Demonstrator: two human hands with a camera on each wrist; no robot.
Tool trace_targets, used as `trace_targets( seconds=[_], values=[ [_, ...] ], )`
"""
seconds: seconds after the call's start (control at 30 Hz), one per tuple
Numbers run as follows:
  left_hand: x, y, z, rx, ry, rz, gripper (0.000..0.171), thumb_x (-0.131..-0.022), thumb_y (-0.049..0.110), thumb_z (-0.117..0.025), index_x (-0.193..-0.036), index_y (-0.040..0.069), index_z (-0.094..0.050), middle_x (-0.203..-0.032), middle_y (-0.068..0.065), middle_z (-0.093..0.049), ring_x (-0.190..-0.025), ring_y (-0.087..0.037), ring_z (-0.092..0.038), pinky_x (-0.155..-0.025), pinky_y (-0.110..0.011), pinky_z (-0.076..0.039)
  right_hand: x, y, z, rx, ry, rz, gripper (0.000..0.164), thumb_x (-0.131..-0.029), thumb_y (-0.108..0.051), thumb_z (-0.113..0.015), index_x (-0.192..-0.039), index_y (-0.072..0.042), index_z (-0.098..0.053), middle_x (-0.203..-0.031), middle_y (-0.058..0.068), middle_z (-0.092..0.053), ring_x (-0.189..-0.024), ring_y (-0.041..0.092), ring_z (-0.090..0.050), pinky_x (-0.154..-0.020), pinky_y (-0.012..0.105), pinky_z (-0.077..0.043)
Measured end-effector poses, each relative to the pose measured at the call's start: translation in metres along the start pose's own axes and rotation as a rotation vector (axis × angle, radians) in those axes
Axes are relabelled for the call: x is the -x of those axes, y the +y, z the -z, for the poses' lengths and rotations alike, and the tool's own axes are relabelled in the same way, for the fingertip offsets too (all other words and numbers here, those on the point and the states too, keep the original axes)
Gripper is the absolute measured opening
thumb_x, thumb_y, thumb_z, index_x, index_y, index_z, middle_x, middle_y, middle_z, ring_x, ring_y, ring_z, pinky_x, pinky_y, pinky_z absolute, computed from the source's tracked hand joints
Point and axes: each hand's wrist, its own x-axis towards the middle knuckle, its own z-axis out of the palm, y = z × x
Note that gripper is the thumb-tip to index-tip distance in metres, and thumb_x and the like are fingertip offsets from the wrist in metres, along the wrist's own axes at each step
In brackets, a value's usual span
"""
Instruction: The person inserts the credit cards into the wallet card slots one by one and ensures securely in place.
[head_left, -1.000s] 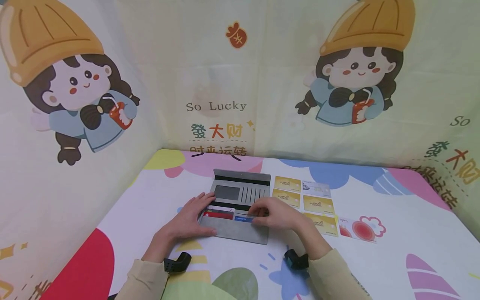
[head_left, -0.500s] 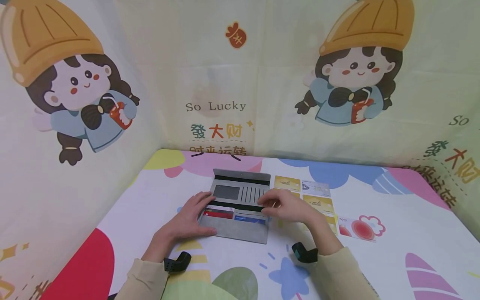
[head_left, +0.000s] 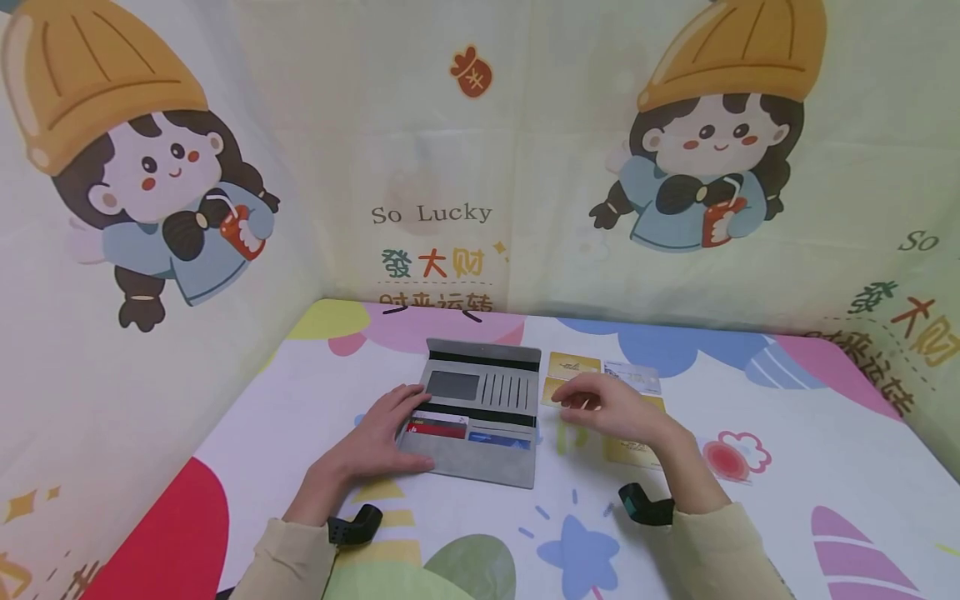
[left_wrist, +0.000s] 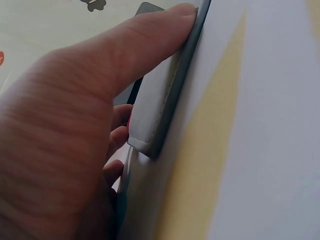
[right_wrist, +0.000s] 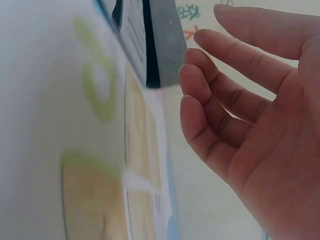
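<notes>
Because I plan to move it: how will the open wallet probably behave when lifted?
The wallet may fold along the dark bands between its panels, which look fairly stiff, with straight edges. The red card might slip out if tilted, since its top shows above the pocket.

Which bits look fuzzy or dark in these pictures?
Right wrist view: the gold cards and the green print are blurry, while the right hand shows clear creases. Left wrist view: the left hand looks shadowy, darkest near the bottom. Head view: the wallet looks fairly sharp, in soft light.
</notes>
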Motion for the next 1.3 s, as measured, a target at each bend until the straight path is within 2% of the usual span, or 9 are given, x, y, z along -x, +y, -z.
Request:
trace_targets(
  seconds=[0.27,0.47,0.97,1.3],
  values=[
    [0.000,0.002,0.001,-0.001,-0.002,-0.003,0.099,-0.071,0.055,-0.083,-0.151,0.011,-0.046,-0.160,-0.011,-0.032,-0.145,-0.037,-0.027,-0.110,-0.064,-0.031,0.023,0.015,0.007,0.027,0.001,-0.058,0.023,-0.092,-0.015,-0.073,-0.112,-0.002,-0.071,-0.095,-0.002,-0.063,-0.086,0.018,-0.056,-0.078,0.028,-0.051],
    [0.000,0.002,0.001,0.000,-0.006,0.001,0.099,-0.071,0.054,-0.083,-0.152,0.012,-0.046,-0.160,-0.011,-0.032,-0.145,-0.036,-0.027,-0.111,-0.064,-0.032,0.035,0.022,0.013,0.036,0.012,-0.112,0.025,-0.092,-0.018,-0.073,-0.114,-0.005,-0.071,-0.097,-0.003,-0.063,-0.089,0.018,-0.057,-0.079,0.029,-0.051],
    [-0.001,0.002,0.001,-0.007,-0.004,-0.014,0.097,-0.072,0.053,-0.083,-0.152,0.012,-0.045,-0.160,-0.010,-0.031,-0.145,-0.036,-0.026,-0.111,-0.063,-0.031,0.056,0.035,0.027,0.022,0.039,-0.169,0.034,-0.088,-0.018,-0.078,-0.118,-0.005,-0.070,-0.103,0.003,-0.065,-0.092,0.020,-0.059,-0.082,0.028,-0.052],
    [0.000,0.001,0.000,-0.006,0.003,-0.001,0.097,-0.071,0.056,-0.082,-0.151,0.012,-0.047,-0.159,-0.011,-0.032,-0.144,-0.037,-0.027,-0.110,-0.065,-0.031,0.057,0.041,0.029,0.027,0.018,-0.204,0.038,-0.085,-0.020,-0.081,-0.118,-0.004,-0.069,-0.105,0.004,-0.064,-0.094,0.021,-0.058,-0.082,0.030,-0.051]
  ],
)
